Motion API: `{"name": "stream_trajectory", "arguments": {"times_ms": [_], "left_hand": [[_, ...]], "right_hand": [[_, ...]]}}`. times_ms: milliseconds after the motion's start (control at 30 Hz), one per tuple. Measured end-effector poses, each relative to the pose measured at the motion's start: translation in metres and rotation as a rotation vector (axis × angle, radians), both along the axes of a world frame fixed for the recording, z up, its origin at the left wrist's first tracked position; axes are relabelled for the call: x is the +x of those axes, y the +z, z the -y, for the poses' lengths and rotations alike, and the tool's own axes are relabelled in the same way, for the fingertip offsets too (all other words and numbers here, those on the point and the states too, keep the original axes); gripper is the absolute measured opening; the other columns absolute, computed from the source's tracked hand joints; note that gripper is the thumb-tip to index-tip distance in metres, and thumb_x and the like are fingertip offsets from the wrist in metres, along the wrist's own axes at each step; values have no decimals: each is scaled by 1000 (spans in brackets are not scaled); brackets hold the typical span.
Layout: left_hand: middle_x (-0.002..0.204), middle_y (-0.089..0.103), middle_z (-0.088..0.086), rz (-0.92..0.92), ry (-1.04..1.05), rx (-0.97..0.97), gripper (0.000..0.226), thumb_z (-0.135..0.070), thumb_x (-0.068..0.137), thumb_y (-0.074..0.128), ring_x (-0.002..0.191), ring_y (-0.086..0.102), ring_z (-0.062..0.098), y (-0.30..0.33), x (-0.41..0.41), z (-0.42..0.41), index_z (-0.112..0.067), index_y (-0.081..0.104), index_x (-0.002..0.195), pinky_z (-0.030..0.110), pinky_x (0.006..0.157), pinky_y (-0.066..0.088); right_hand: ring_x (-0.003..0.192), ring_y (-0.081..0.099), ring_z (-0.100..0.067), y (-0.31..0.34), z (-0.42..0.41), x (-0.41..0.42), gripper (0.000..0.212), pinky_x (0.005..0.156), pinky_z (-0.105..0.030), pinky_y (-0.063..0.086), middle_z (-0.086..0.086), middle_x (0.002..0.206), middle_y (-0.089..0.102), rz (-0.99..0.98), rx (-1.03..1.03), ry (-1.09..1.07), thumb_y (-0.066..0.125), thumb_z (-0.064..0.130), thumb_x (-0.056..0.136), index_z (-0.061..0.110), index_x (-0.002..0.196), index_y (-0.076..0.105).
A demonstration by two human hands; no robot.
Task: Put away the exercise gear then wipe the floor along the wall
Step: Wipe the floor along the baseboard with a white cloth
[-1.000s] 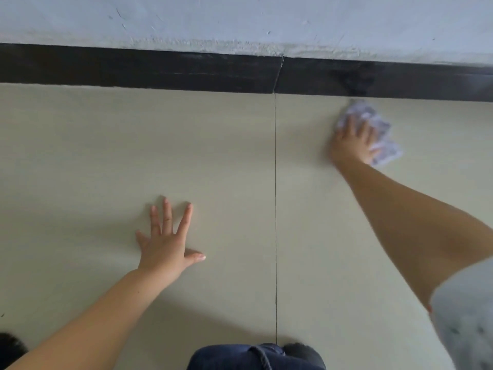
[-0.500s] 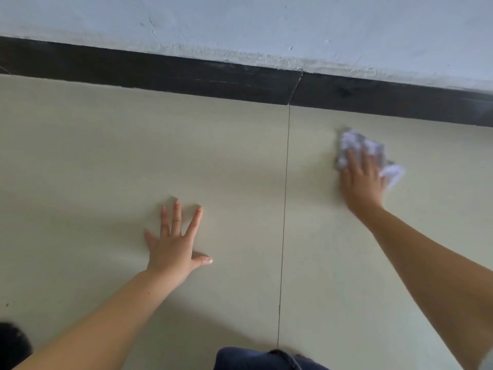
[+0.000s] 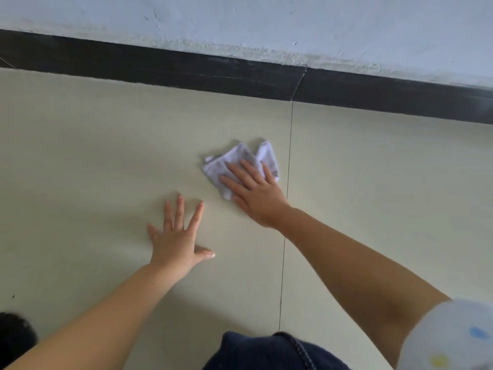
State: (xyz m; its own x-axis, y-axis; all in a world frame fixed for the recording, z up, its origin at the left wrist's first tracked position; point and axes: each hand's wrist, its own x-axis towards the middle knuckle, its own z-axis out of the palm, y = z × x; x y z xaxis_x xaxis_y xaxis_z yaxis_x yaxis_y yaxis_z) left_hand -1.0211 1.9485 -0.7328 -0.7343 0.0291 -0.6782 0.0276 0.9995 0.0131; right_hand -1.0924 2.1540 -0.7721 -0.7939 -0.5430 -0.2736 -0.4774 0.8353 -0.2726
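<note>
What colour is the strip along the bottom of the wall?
The strip is black, seen in the head view.

White cloth flat on the pale floor, short of the wall.

The crumpled white cloth (image 3: 241, 166) with faint grey markings lies bunched on the pale beige tiled floor (image 3: 106, 161), pressed flat under the straight fingers of the right hand (image 3: 256, 194). Two rumpled corners stick out at its far edge, pointing toward the wall. It sits just left of the thin dark joint line (image 3: 289, 161) between two floor tiles, apart from the black skirting strip (image 3: 160, 68) that runs along the foot of the scuffed white painted wall (image 3: 266, 20). The floor between cloth and skirting shows plain and matte.
</note>
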Motion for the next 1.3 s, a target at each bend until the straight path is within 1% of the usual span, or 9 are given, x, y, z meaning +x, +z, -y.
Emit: {"name": "stream_trajectory", "arguments": {"times_ms": [100,300,533,667,833,1000,1067,1167,1300], "left_hand": [[152,-33,7,8,-7,7,112,-67,74,60,143,-23,32,0,-1,1,-34,-20,146,64,109,14],[151,-35,7,28,-11,-10,111,-67,75,59,143,-23,33,1,-2,0,-36,-22,145,63,110,15],[160,-11,3,-50,111,54,70,-48,96,38,147,-4,31,5,-9,-1,-31,-1,151,59,111,19],[160,-4,2,-82,105,94,58,-41,100,31,147,0,31,10,-10,-11,-31,6,151,58,112,19],[159,-16,1,10,-46,56,59,-45,99,28,147,-10,27,12,1,-42,-35,-1,150,58,113,14],[158,-20,-1,25,-91,55,57,-46,100,24,146,-14,25,14,4,-61,-36,0,150,59,113,8],[158,-17,0,9,-94,45,57,-46,100,24,146,-12,25,15,1,-61,-35,0,150,59,113,9],[159,-12,1,-19,-46,25,60,-49,99,23,147,-8,26,16,-3,-60,-33,-3,150,58,113,10],[160,-9,3,-30,-58,8,61,-49,98,22,147,-5,26,20,-4,-65,-32,-3,151,57,114,12]], "right_hand": [[140,31,-34,-7,-93,18,52,105,-68,24,-11,152,35,-85,73,-425,29,40,96,23,144,41],[148,-8,-23,22,-174,50,52,116,-52,-7,0,161,-5,140,103,-1452,21,44,102,37,151,6],[147,-1,-29,6,11,136,54,113,-62,-5,1,159,5,27,46,-456,17,48,97,35,150,15],[143,22,-25,9,-21,164,49,110,-55,14,3,153,34,45,27,-83,18,46,100,33,145,31],[147,-10,-12,12,-181,165,57,116,-55,2,12,159,-7,89,60,-852,7,58,94,41,149,3],[147,-8,-18,31,-219,149,53,116,-55,-3,3,161,-5,216,45,-1518,25,41,101,35,152,9],[147,-13,-22,28,-162,144,55,114,-57,-9,2,160,-10,213,53,-1476,23,42,101,36,152,4],[143,-24,-29,16,-45,168,57,109,-64,-13,-3,157,-20,164,41,-990,18,44,101,34,150,-8],[144,-19,-31,17,12,202,57,108,-67,-4,-5,159,7,114,89,-469,24,46,96,30,151,22]]}}
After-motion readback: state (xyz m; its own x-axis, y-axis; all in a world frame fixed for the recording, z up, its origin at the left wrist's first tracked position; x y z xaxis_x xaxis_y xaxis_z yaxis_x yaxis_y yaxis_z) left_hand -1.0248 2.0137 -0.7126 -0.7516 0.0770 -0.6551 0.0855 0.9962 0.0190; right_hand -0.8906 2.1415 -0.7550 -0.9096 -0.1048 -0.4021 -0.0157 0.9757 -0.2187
